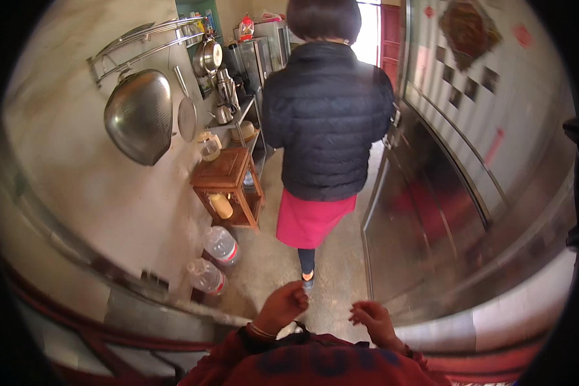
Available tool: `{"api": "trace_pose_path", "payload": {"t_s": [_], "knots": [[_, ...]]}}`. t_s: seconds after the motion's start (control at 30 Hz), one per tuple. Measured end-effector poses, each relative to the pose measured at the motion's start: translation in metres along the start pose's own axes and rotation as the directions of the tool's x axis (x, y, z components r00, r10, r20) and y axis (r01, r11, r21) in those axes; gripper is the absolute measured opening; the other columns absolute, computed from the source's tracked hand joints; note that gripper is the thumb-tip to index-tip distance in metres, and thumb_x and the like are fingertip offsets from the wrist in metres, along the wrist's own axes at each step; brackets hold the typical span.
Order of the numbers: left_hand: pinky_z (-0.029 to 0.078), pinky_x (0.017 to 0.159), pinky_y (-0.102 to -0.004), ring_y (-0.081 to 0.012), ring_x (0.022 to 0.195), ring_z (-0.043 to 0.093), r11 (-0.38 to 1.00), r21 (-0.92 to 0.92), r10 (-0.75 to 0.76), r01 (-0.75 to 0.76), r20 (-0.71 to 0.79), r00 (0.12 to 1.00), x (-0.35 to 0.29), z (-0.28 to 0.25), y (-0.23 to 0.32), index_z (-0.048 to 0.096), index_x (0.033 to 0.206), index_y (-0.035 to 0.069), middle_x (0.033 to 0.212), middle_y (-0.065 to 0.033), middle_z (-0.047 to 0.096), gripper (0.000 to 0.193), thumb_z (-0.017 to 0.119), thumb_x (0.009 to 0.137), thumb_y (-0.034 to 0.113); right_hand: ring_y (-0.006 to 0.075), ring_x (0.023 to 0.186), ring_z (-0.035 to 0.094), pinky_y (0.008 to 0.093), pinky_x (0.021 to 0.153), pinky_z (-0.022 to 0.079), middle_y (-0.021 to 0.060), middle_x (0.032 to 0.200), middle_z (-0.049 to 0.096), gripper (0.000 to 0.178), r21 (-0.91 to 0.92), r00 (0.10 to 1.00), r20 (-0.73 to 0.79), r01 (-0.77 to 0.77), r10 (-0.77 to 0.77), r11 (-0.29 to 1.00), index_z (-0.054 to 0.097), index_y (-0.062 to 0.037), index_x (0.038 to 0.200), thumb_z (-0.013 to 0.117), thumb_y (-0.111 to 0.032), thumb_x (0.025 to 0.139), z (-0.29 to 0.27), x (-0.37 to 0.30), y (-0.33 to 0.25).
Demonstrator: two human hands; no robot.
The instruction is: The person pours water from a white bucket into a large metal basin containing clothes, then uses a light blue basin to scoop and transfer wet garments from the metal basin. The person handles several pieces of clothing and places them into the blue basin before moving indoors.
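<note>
My left hand point(283, 309) is raised in front of my body, with its fingers curled in and nothing visible in it. A light band circles that wrist. To its right, my right hand point(372, 319) hangs loosely bent with its fingers a little apart, holding nothing. Both hands are clear of any object. Ahead of them a person point(328, 122) in a dark quilted jacket and a red skirt stands with their back to me. The person's hands are hidden.
On the left wall hang a wok point(139, 117) and a skimmer point(186, 118). A wooden stand point(221, 168) holds a glass jug point(209, 147); two large plastic bottles point(221, 245) stand on the floor before it. A metal door point(424, 212) lines the right side.
</note>
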State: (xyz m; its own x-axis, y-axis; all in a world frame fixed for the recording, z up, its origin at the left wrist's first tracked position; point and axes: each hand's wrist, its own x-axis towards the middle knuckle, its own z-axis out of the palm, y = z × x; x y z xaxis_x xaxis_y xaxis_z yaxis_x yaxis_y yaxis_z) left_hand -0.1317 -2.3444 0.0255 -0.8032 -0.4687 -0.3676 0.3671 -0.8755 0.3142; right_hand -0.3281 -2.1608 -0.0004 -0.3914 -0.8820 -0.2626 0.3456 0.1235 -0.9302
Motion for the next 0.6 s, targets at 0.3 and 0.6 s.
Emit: {"api": "trace_pose_path", "payload": {"t_s": [0.3, 0.6], "knots": [[0.036, 0.066, -0.0282, -0.0139, 0.07, 0.041, 0.964, 0.245, -0.14, 0.104, 0.135, 0.981, 0.306, 0.087, 0.17, 0.052, 0.086, 0.01, 0.072, 0.0026, 0.041, 0.014, 0.051, 0.097, 0.019, 0.0166, 0.066, 0.06, 0.0284, 0.06, 0.05, 0.0074, 0.081, 0.062, 0.015, 0.287, 0.877, -0.467, 0.029, 0.113, 0.958, 0.06, -0.0013, 0.102, 0.057, -0.013, 0.093, -0.079, 0.232, -0.062], [0.038, 0.063, -0.0296, -0.0155, 0.066, 0.045, 0.978, -0.104, -0.189, 0.18, -0.084, 0.978, 0.505, 0.094, 0.325, 0.055, 0.083, 0.01, 0.064, 0.0008, 0.044, 0.014, 0.053, 0.095, 0.019, 0.015, 0.071, 0.057, 0.0299, 0.065, 0.048, 0.0039, 0.085, 0.06, 0.016, 0.577, 0.99, -0.067, -0.06, 0.121, 0.815, 0.058, -0.004, 0.106, 0.056, -0.016, 0.096, -0.065, 0.603, -0.192]]}}
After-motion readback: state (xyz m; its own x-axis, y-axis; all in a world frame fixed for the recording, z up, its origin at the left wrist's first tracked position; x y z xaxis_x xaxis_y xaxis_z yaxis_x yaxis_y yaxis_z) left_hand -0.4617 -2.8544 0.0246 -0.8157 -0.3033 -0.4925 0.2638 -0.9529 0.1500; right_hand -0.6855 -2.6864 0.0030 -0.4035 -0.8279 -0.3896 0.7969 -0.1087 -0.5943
